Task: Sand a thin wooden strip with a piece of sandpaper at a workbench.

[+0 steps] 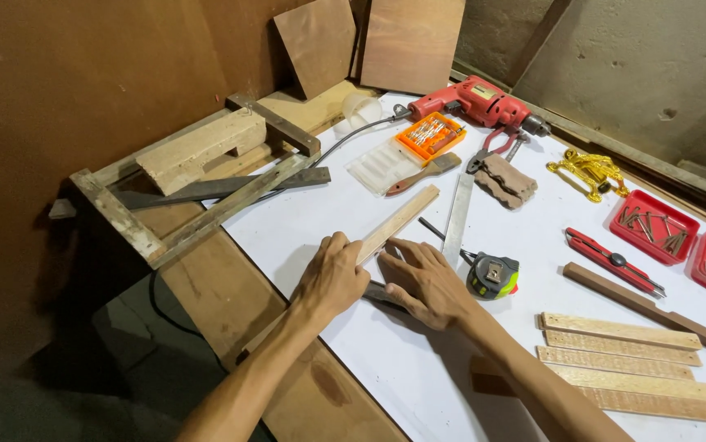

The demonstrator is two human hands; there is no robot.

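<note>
Both forearms reach in from the lower edge over the white table (386,360). The left hand (332,278) lies palm down, fingers close together and flat, pressing the near end of a wood strip (398,221). The right hand (427,278) lies just beside it, fingers a little spread and flat on the table, their tips touching the strip's right edge. Under both hands a dark flat piece (382,293) peeks out between the wrists; what it is cannot be told. The strip runs away from the fingertips, slanting up to the right.

Just right of the right hand's fingers sits a tape measure (494,277). A steel ruler (457,219) stands just beyond those fingertips, nearly parallel to the strip. Well right of the right hand lie a stack of pale slats (619,344), a dark bar (615,293), a red cutter (611,262) and two red trays (654,225) of nails.

Beyond the strip's far end lie a brush (423,173), a clear case (384,165), an orange bit box (429,135), pliers (488,147) and a brown block (507,182). Farther still are a red drill (476,102) and a yellow chain (590,173). Left of the left fingers, off the table, rests a rough wooden frame (197,176).
</note>
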